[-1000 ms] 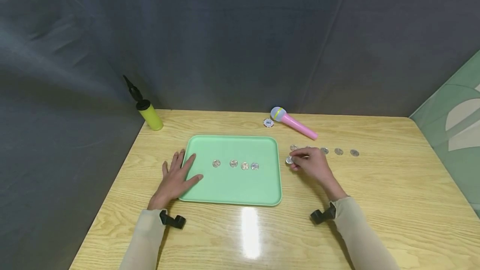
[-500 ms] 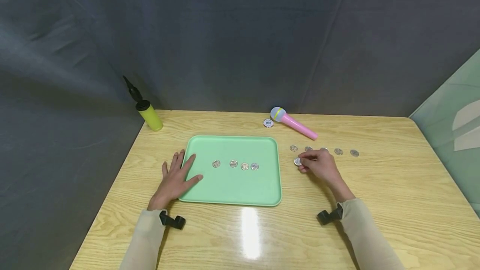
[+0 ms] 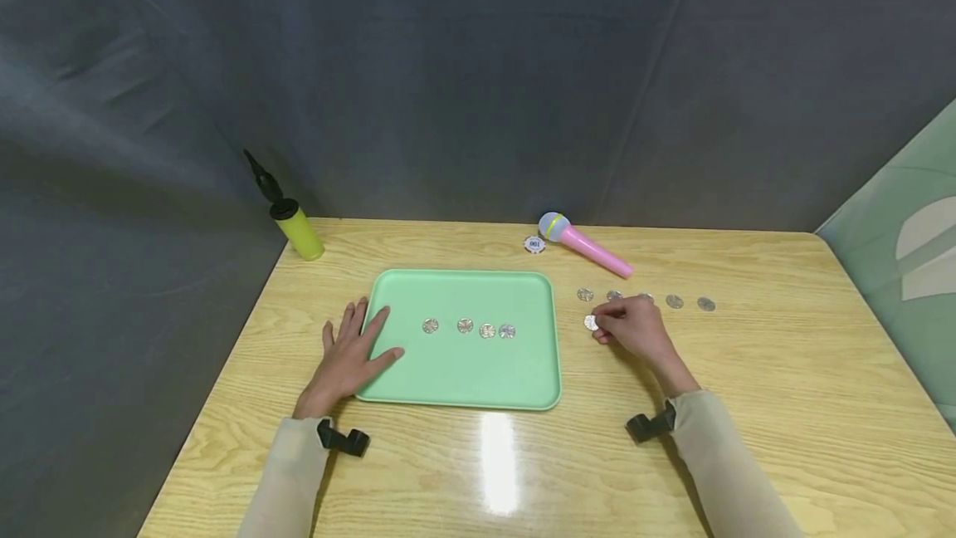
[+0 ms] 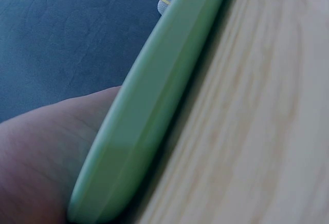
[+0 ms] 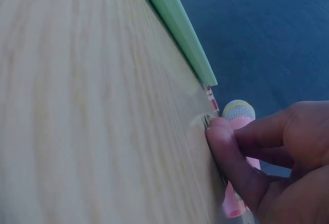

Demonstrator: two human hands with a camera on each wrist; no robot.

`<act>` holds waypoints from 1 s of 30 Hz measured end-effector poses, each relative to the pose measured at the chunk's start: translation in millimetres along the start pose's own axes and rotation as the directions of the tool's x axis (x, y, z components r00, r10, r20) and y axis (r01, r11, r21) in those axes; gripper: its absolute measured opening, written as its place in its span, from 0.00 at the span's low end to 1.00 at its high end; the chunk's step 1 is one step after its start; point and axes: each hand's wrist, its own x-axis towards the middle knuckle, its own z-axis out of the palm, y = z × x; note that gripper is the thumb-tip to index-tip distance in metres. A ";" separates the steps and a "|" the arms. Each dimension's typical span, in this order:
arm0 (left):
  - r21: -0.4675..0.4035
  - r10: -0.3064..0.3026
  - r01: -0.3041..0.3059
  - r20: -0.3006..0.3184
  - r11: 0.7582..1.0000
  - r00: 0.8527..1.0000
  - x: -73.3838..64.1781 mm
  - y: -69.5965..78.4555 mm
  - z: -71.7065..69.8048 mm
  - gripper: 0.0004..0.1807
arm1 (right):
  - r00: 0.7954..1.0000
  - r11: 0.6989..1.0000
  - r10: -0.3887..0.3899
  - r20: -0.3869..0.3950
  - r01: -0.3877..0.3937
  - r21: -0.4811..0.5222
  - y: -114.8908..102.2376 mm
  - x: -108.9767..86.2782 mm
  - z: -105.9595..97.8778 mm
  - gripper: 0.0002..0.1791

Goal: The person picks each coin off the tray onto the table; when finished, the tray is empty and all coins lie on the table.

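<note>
At my right hand [image 3: 633,330], thumb and fingertips are together, clamped on one silver coin [image 3: 590,322], which projects leftward, low over the table [image 3: 672,372] and right of the tray. I cannot tell whether its lower edge touches the wood. Caution: the pinch covers only part of the coin, so uneven fingertip pressure could let it slip. Lying flat, so thin a piece would, I judge, be hard to lift.

Just beyond the knuckles is a row of five coins [image 3: 675,302], partly hidden by the hand. A low sideways sweep could knock these out of line.

At my left hand [image 3: 349,357], the fingers are spread apart and clamp nothing; the hand lies across the left rim of the green tray [image 3: 463,372]. I cannot tell how hard it presses. Excess load there could shift or tip the tray, sliding the four coins [image 3: 465,325] inside.

Farther out, the pink microphone [image 3: 593,251] could roll toward the row if bumped.
</note>
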 end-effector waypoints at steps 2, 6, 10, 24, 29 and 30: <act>-0.004 0.000 0.000 0.000 1.000 1.000 -0.1 0.1 -0.3 0.45 | 1.000 1.000 -0.002 -0.002 0.002 -0.005 -0.1 0.7 0.3 0.11; -0.010 -0.001 0.001 0.003 1.000 1.000 -0.1 0.1 -0.5 0.45 | 1.000 1.000 -0.005 -0.002 0.005 -0.019 -1.0 0.8 0.4 0.11; -0.009 -0.002 0.002 0.013 1.000 1.000 -0.2 0.2 -0.5 0.45 | 1.000 1.000 0.019 0.004 -0.019 -0.020 -2.9 -0.3 -1.4 0.12; 0.001 0.001 -0.002 0.006 1.000 1.000 0.5 0.7 -1.9 0.45 | 1.000 0.999 -0.028 0.003 0.028 0.030 -37.0 -5.3 -8.3 0.15; 0.003 0.002 -0.002 0.007 1.000 1.000 0.3 1.3 -1.4 0.45 | 0.998 0.997 -0.055 -0.001 0.055 0.052 -51.8 -4.5 -0.2 0.15; 0.002 0.001 -0.001 0.008 1.000 1.000 0.2 1.5 -1.3 0.45 | 0.998 0.997 -0.057 0.004 0.056 0.056 -54.1 -4.1 2.2 0.15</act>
